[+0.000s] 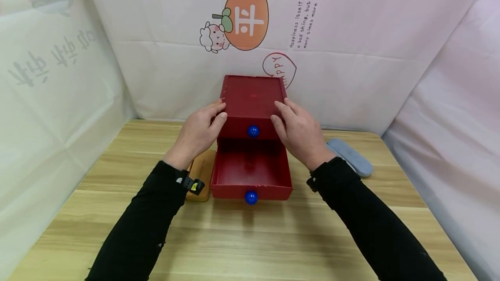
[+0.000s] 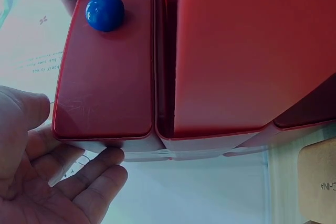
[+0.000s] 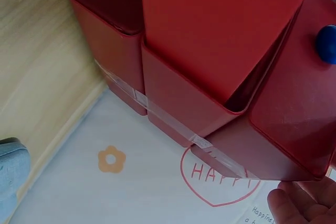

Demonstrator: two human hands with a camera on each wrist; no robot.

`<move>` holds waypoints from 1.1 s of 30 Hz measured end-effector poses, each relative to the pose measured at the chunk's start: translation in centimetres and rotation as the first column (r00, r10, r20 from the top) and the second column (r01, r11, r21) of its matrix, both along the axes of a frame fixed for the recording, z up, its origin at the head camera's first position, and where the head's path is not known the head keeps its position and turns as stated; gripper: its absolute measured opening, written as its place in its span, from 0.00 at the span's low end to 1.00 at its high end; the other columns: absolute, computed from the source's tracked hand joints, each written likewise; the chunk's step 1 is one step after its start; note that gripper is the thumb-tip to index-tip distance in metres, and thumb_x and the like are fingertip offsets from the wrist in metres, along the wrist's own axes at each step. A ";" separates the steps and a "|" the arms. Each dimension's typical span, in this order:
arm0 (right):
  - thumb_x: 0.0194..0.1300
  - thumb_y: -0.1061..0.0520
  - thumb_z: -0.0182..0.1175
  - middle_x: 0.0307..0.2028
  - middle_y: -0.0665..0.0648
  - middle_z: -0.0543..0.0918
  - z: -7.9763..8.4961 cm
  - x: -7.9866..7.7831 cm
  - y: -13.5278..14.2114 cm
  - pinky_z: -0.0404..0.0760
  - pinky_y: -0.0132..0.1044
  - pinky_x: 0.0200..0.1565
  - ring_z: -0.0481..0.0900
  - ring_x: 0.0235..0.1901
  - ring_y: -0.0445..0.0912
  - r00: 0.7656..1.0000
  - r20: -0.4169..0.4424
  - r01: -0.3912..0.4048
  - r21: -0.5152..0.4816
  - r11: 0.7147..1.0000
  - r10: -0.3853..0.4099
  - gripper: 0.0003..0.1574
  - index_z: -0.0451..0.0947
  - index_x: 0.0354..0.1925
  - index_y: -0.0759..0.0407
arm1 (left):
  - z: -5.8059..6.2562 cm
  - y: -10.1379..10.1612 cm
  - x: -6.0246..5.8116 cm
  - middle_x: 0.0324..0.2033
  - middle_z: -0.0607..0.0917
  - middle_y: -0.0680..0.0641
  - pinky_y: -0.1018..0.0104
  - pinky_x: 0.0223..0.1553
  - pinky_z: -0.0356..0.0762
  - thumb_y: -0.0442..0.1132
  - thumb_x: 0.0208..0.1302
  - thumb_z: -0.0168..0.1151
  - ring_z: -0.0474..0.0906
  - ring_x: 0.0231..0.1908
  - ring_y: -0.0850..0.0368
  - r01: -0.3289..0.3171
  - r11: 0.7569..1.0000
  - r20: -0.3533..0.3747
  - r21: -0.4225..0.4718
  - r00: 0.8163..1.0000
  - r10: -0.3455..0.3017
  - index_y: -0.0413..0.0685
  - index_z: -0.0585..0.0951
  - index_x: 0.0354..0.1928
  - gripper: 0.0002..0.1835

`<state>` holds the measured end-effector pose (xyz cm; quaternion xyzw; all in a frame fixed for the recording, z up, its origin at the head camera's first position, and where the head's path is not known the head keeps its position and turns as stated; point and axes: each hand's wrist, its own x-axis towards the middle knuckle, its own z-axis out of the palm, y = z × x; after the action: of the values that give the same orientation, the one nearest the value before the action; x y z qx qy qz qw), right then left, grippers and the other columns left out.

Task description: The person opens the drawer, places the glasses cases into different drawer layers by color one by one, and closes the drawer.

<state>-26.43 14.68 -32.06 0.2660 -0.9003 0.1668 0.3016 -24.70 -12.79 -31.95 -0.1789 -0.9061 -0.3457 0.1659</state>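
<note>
- Sleeves point(image 1: 142, 224), black, slanting inward from both lower corners toward a red box point(image 1: 250, 96) near the back of the table point(image 1: 250, 250).
- Left hand point(image 1: 197, 129) at the box's upper left edge: thumb spread from the fingers, fingers loosely bent, fingertips against the side.
- Right hand point(image 1: 302, 131) at the upper right edge: thumb near the front corner, just apart from the forefinger, fingertips touching the top.
- Underneath, pale streaked wood; behind and at both sides, creased white cloth point(image 1: 164, 8) with printed lettering and an orange fruit point(image 1: 255, 36).
- Beneath the left wrist — just beside the box — a tan case point(image 1: 204, 168), rounded at the corners; by the right forearm, a blue-grey case point(image 1: 355, 159), also rounded.
- Box smooth, slightly glossy, in three stacked sections; clear tape point(image 3: 176, 123) across the joins.
- Below the top section, one drawer point(image 1: 230, 192) pulled out — shallow, with a shiny round blue knob point(image 1: 251, 197).
</note>
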 end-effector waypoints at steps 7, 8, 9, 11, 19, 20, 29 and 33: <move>0.74 0.40 0.44 0.67 0.64 0.71 0.1 -0.1 0.0 0.74 0.55 0.59 0.69 0.64 0.56 1.000 0.013 -0.005 -0.027 1.000 0.005 0.34 0.69 0.69 0.56 | 0.1 0.0 0.1 0.71 0.67 0.49 0.57 0.67 0.63 0.54 0.75 0.42 0.60 0.69 0.57 -0.005 1.000 -0.001 -0.006 1.000 0.005 0.46 0.68 0.71 0.30; 0.74 0.40 0.44 0.67 0.64 0.71 0.1 -0.2 0.0 0.74 0.55 0.59 0.69 0.64 0.56 1.000 0.020 -0.004 -0.032 0.999 0.004 0.35 0.68 0.69 0.56 | 0.1 0.0 0.1 0.71 0.67 0.49 0.57 0.67 0.63 0.54 0.75 0.42 0.60 0.69 0.57 -0.001 1.000 0.000 -0.004 1.000 0.001 0.46 0.68 0.71 0.30; 0.74 0.40 0.44 0.67 0.64 0.71 0.0 -0.3 0.0 0.74 0.54 0.60 0.69 0.65 0.55 1.000 0.024 0.000 -0.034 0.999 0.001 0.35 0.68 0.69 0.56 | 0.1 0.0 0.1 0.71 0.67 0.49 0.57 0.67 0.63 0.55 0.75 0.42 0.60 0.69 0.57 -0.001 1.000 0.002 -0.004 1.000 0.001 0.46 0.68 0.71 0.30; 0.74 0.40 0.44 0.67 0.63 0.71 -0.1 -0.4 0.1 0.73 0.54 0.60 0.69 0.65 0.55 0.999 0.036 0.008 -0.038 0.999 -0.007 0.35 0.68 0.70 0.56 | 0.1 0.1 0.1 0.71 0.66 0.49 0.57 0.67 0.63 0.55 0.75 0.42 0.60 0.69 0.57 -0.001 1.000 0.005 -0.005 1.000 0.001 0.46 0.68 0.71 0.30; 0.74 0.38 0.41 0.67 0.63 0.71 -0.4 -0.6 0.1 0.71 0.52 0.62 0.68 0.65 0.54 0.997 0.068 0.037 -0.034 0.999 -0.034 0.39 0.66 0.70 0.62 | 0.1 0.1 0.1 0.71 0.67 0.49 0.57 0.67 0.63 0.55 0.75 0.42 0.60 0.69 0.57 -0.006 1.000 -0.007 0.001 1.000 0.006 0.46 0.69 0.71 0.30; 0.74 0.37 0.40 0.67 0.63 0.71 -0.5 -0.6 0.1 0.72 0.52 0.62 0.69 0.65 0.54 0.997 0.072 0.040 -0.032 0.999 -0.038 0.39 0.66 0.69 0.62 | 0.1 0.1 0.1 0.71 0.67 0.49 0.57 0.67 0.63 0.55 0.75 0.43 0.60 0.69 0.57 -0.005 1.000 -0.009 0.003 1.000 0.005 0.46 0.69 0.70 0.30; 0.74 0.37 0.40 0.67 0.61 0.72 -0.8 -0.8 0.0 0.73 0.51 0.60 0.69 0.65 0.53 0.997 0.057 0.049 -0.020 0.999 -0.047 0.39 0.71 0.66 0.62 | 0.1 0.1 0.2 0.71 0.67 0.49 0.55 0.67 0.63 0.55 0.74 0.43 0.60 0.69 0.56 -0.004 1.000 -0.010 0.015 1.000 0.004 0.46 0.69 0.70 0.30; 0.74 0.37 0.41 0.66 0.62 0.73 -1.1 -1.0 -0.1 0.74 0.51 0.60 0.70 0.64 0.53 0.999 0.016 0.042 -0.037 0.998 -0.041 0.38 0.72 0.65 0.62 | 0.0 0.0 0.2 0.71 0.67 0.48 0.55 0.67 0.63 0.55 0.74 0.43 0.60 0.69 0.55 0.001 1.000 -0.009 0.020 1.000 -0.001 0.45 0.69 0.70 0.30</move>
<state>-27.39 14.60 -33.18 0.2403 -0.9046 0.1795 0.3028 -24.52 -12.78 -31.97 -0.1793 -0.9017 -0.3541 0.1717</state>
